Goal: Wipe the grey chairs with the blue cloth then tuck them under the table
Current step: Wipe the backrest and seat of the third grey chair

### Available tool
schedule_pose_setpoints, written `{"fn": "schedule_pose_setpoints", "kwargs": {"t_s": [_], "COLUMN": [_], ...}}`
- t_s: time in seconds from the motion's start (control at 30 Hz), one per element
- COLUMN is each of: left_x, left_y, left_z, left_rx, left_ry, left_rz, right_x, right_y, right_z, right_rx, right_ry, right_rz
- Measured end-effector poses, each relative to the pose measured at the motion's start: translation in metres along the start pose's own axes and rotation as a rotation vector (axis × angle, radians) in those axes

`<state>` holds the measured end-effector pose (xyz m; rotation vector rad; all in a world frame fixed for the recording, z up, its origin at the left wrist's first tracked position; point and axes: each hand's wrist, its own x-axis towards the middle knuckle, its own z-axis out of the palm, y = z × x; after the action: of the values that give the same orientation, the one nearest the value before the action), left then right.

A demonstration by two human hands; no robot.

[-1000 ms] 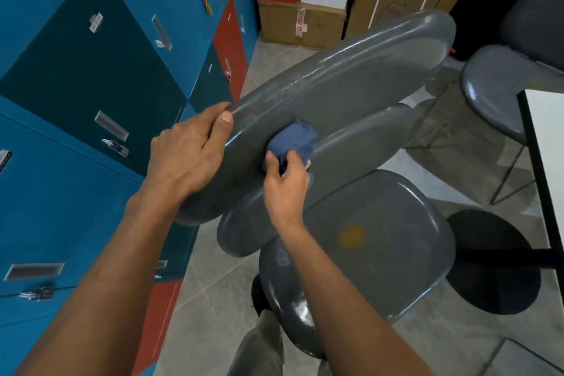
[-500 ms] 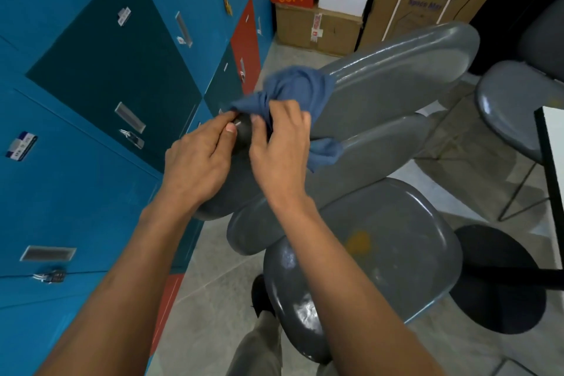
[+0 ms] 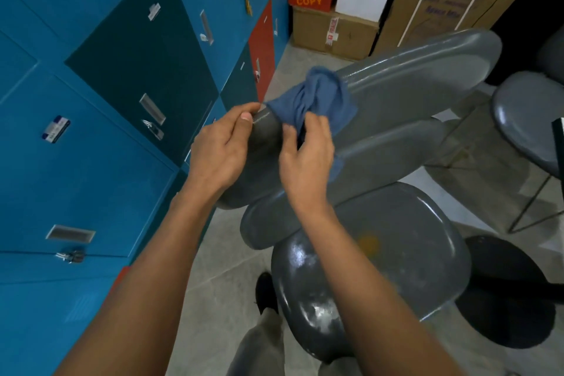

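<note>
Blue cloth [image 3: 314, 101] sits bunched on the chair [image 3: 396, 91] backrest, pinched in my closed right hand [image 3: 305, 159], while my left hand [image 3: 222, 152] grips the backrest's near end; I judge that loose pinch could drop it mid-wipe.

Both forearms are showing bare from the bottom edge up to the wrists, with no sleeve, watch or band anywhere on them. The left hand [image 3: 220, 149] and the right hand [image 3: 306, 159] are wearing no gloves or rings. Just left of the grey chair seat [image 3: 406, 256], a khaki trouser leg [image 3: 259, 345] is ending over a black shoe [image 3: 265, 291].
</note>
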<state>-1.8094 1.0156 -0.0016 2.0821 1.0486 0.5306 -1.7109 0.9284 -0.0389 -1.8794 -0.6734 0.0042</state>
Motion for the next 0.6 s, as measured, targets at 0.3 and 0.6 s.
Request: {"fn": "schedule_pose_setpoints", "kwargs": {"t_s": [0.3,0.6], "left_x": [-0.016,-0.021], "left_y": [-0.019,-0.023], "left_z": [-0.016,-0.017], "left_rx": [-0.594,-0.765], "left_ry": [-0.002,-0.051], "left_rz": [-0.315,-0.359], "right_x": [0.04,-0.075], "right_y": [-0.002,-0.035], "right_z": [-0.007,0.023], "right_rx": [0.159,0.179], "right_ry": [0.204,-0.07], "right_rz": [0.179,0.16]}}
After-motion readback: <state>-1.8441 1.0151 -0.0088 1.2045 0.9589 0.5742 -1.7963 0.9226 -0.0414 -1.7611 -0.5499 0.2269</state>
